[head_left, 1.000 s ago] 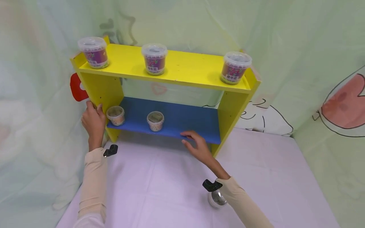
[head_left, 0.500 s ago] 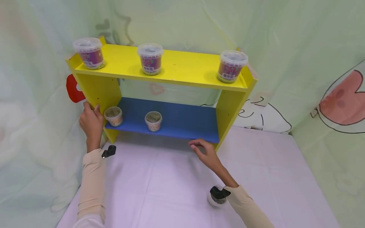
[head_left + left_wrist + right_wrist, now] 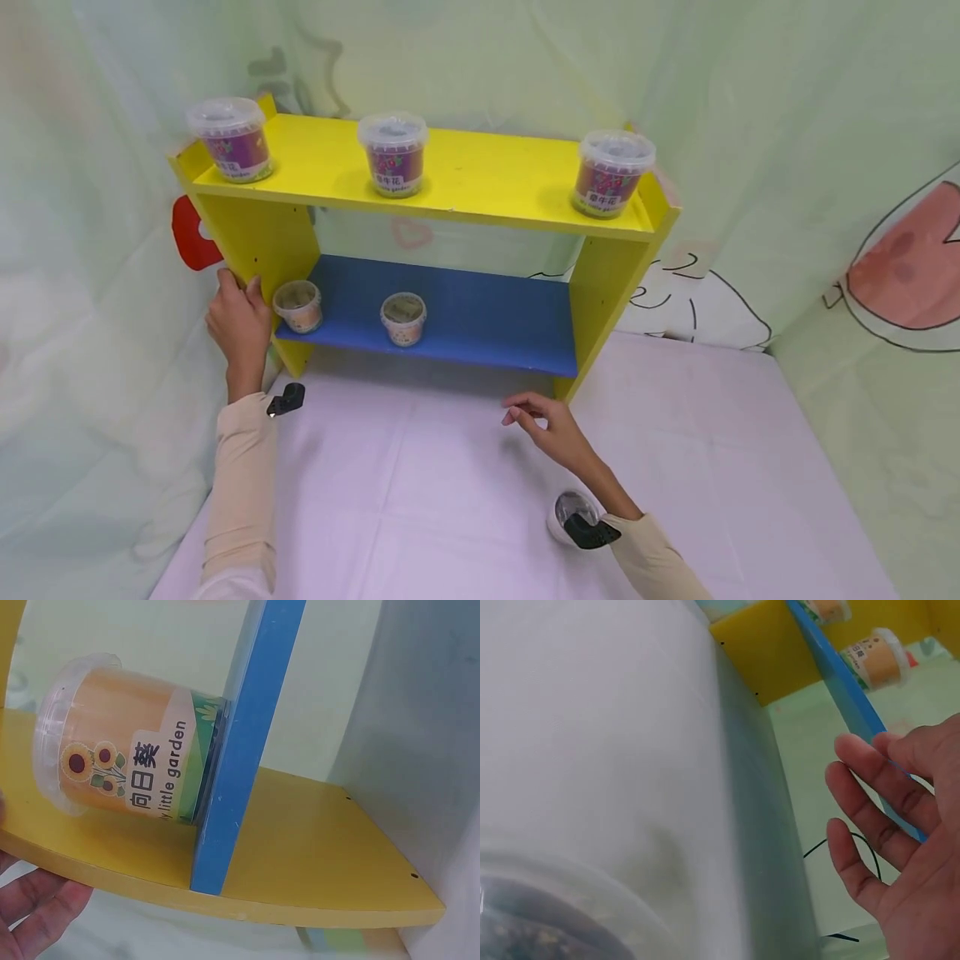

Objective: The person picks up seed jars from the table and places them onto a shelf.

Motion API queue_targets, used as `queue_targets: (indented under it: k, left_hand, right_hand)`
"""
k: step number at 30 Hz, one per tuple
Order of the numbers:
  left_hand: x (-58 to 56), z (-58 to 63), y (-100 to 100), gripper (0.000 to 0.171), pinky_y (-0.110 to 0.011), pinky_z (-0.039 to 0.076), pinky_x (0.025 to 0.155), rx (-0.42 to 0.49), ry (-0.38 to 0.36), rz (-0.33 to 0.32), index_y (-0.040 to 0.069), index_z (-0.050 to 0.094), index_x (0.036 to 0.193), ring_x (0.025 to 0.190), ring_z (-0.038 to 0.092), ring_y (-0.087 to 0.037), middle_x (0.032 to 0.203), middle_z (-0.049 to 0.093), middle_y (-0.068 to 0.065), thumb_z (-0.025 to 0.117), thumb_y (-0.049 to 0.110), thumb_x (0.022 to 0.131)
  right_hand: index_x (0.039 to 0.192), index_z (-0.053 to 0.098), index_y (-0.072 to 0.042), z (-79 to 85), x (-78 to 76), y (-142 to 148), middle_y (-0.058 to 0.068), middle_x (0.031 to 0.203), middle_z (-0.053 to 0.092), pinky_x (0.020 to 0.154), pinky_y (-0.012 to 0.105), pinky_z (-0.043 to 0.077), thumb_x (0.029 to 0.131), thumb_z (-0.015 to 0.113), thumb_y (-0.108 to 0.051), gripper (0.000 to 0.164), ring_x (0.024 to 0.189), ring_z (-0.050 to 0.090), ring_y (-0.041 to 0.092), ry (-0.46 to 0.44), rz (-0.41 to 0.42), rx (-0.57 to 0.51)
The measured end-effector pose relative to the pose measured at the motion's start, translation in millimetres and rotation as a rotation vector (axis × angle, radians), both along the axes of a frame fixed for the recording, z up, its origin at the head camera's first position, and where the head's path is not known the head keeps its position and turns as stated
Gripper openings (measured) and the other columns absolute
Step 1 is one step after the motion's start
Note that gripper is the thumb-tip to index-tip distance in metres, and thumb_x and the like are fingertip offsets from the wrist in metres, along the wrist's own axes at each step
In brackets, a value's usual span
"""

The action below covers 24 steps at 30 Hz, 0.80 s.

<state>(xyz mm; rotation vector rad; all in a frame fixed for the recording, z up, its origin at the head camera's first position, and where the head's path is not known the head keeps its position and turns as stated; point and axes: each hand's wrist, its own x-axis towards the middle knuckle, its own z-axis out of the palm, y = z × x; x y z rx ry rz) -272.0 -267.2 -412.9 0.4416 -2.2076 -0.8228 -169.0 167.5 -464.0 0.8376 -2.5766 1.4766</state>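
Note:
In the head view my left hand grips the left side panel of the yellow and blue shelf, its fingers against the panel's outer face in the left wrist view. Beside it on the blue board stands an orange-labelled plastic cup with a sunflower picture. A similar cup stands further right on that board. My right hand hovers over the tablecloth in front of the shelf, loosely bent and holding nothing. Another lidded cup stands on the cloth by the right wrist, partly hidden by the wrist camera.
On the yellow top board stand a left purple-labelled cup, a middle one and a right one. A white cloth covers the table. Pale green printed curtains hang behind and at both sides.
My right hand has drawn back from the blue board's front edge, toward me and slightly right. The left hand stays on the side panel. The view has shifted a little.

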Motion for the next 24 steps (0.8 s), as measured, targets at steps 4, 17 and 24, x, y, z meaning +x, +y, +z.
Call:
queue_targets:
  k: [4, 17, 24]
  left_hand:
    - [-1.6, 2.6, 2.0, 0.046, -0.053, 0.05, 0.09, 0.015, -0.003, -0.004, -0.002, 0.047, 0.123, 0.094, 0.059, -0.044, 0.107, 0.063, -0.026, 0.044, 0.038, 0.103]
    - [-2.0, 1.7, 2.2, 0.047, -0.052, 0.05, 0.09, 0.025, -0.015, 0.014, -0.003, 0.048, 0.123, 0.094, 0.058, -0.044, 0.106, 0.063, -0.026, 0.044, 0.039, 0.103]
    - [-1.5, 1.7, 1.9, 0.048, -0.05, 0.05, 0.094, 0.041, -0.029, 0.009, -0.002, 0.048, 0.125, 0.099, 0.059, -0.043, 0.111, 0.064, -0.025, 0.044, 0.04, 0.102]
  right_hand:
    - [0.107, 0.066, 0.005, -12.1, -2.0, 4.5, 0.02, 0.093, 0.072, 0.078, 0.03, 0.057, 0.093, 0.057, 0.006, 0.016, 0.086, 0.068, 0.036, -0.023, 0.037, 0.017]
    - [0.114, 0.066, -0.007, -32.4, 10.7, 29.5, 0.01, 0.109, 0.07, 0.083, 0.034, 0.057, 0.095, 0.063, -0.015, 0.02, 0.098, 0.066, 0.02, -0.13, 0.127, 0.169]
    - [0.119, 0.062, -0.007, -30.8, 25.1, 48.2, 0.012, 0.115, 0.066, 0.085, 0.045, 0.055, 0.095, 0.064, -0.028, 0.032, 0.104, 0.065, 0.031, -0.203, 0.145, 0.244]
